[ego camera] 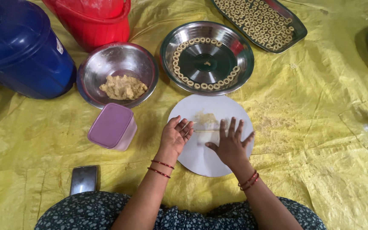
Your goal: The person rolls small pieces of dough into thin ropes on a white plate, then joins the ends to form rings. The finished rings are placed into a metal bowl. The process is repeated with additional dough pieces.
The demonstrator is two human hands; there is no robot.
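Red bangles (162, 168), dark dotted garment (90, 211)

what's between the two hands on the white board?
Head view: a thin rolled dough strand on the white round board spans from left hand to right hand; dough smear just beyond.

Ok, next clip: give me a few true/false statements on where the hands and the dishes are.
1. Both hands rest on the white round board. True: the left hand and right hand lie on it, a thin dough strand between them.
2. The steel bowl beside the red bucket is empty. False: it holds a lump of dough.
3. Dough rings line the rim of the round steel plate. True.
4. The pink-lidded container stands open. False: its lid is on.
5. The phone lies on the board. False: it lies on the yellow sheet.
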